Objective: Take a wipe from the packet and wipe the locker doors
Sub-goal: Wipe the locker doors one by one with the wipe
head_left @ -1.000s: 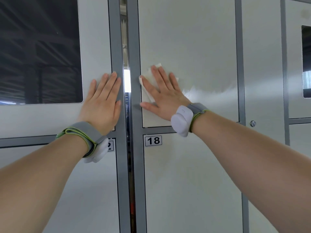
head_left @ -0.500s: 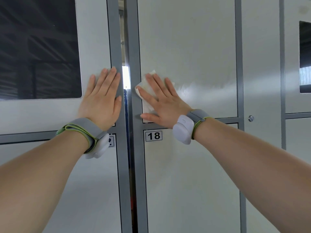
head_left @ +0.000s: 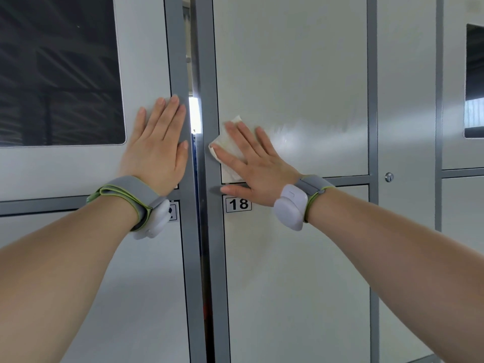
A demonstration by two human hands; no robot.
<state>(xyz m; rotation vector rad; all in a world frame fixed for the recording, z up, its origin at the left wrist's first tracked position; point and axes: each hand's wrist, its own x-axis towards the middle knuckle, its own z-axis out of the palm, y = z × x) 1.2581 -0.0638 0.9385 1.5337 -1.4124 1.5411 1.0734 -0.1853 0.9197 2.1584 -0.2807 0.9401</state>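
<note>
My right hand [head_left: 255,166] lies flat with straight fingers on a white wipe [head_left: 229,150], pressing it against the lower left corner of a pale locker door [head_left: 290,74]. A damp streak runs to the right of the hand. Below that door is another one labelled 18 [head_left: 238,204]. My left hand [head_left: 157,148] rests flat and open on the neighbouring locker door [head_left: 142,48], beside its dark window [head_left: 57,72]. The wipe packet is not in view.
Grey metal frames [head_left: 207,258] divide the doors, with a narrow vertical gap between the two locker columns. A small round lock [head_left: 389,177] sits on the post to the right. Another door with a dark window [head_left: 475,82] stands at the far right.
My right hand has slid the wipe down the door, towards its bottom left corner. My left hand has stayed flat on the left door.
</note>
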